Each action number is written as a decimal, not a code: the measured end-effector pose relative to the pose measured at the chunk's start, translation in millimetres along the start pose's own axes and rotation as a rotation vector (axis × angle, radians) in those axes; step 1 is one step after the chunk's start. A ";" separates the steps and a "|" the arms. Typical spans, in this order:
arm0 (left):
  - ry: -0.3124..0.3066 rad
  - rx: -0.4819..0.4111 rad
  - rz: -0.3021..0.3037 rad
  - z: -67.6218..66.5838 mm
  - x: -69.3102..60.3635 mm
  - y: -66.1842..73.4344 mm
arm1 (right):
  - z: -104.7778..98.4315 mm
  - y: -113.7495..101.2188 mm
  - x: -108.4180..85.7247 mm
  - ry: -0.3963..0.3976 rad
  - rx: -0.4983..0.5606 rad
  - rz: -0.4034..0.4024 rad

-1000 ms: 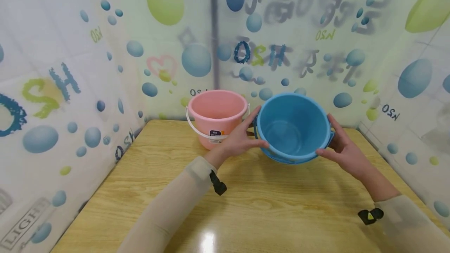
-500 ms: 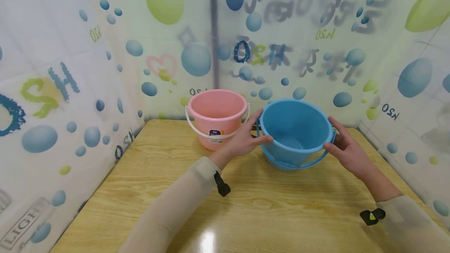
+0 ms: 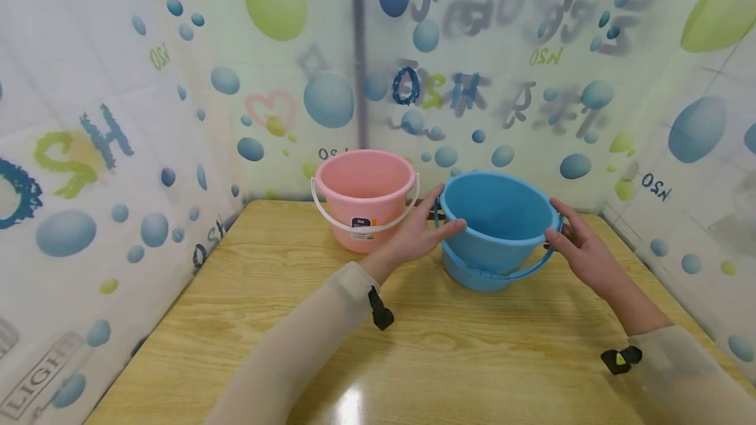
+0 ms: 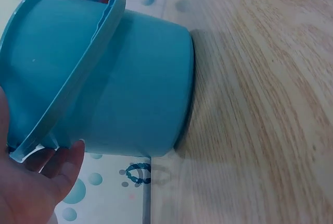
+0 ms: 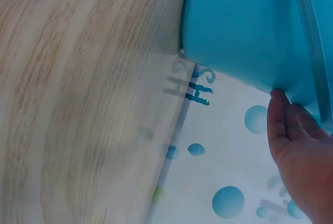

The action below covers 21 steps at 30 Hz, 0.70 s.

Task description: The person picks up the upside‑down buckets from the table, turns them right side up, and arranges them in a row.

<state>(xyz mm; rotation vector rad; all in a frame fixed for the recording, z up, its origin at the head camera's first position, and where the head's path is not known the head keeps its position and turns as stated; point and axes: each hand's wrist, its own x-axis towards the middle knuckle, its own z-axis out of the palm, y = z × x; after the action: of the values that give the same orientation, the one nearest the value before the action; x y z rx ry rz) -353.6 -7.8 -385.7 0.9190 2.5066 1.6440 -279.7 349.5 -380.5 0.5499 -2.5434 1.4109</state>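
A blue bucket (image 3: 487, 251) stands at the right of the wooden table, its mouth facing up and tipped slightly toward me. Its blue handle (image 3: 534, 267) hangs down across the front. My left hand (image 3: 416, 233) grips the left side of the rim, with the thumb over the edge and the fingers against the outer wall. On the opposite side my right hand (image 3: 586, 258) holds the rim the same way. The left wrist view has the bucket's base (image 4: 182, 94) at the tabletop, with a dark shadow along it. Part of the left fingers is hidden.
A pink bucket (image 3: 342, 208) with a white handle and a label stands just left of the blue one, close to my left hand. The wooden tabletop (image 3: 449, 359) reaches back to patterned curtains (image 3: 508, 71), which also hang on both sides.
The blue bucket has come down and tilted back from facing me to nearly upright. Its handle has dropped away from the rim. Both hands have stayed on it; the pink bucket stands still.
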 end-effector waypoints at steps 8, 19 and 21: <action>0.015 -0.006 -0.050 1.8 4.2 -1.4 | 0.1 2.8 6.6 0.002 0.003 0.013; 0.029 -0.025 -0.101 4.4 15.7 -0.3 | -3.6 10.3 16.5 0.004 -0.015 0.066; 0.040 -0.048 -0.096 5.5 18.3 -1.5 | -3.8 11.4 18.8 -0.003 -0.016 0.080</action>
<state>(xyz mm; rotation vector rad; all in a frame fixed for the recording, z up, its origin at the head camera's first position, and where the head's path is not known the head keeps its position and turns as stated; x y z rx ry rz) -367.7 5.1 -383.9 0.7571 2.4821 1.7015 -301.6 353.9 -381.1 0.4528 -2.6035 1.4149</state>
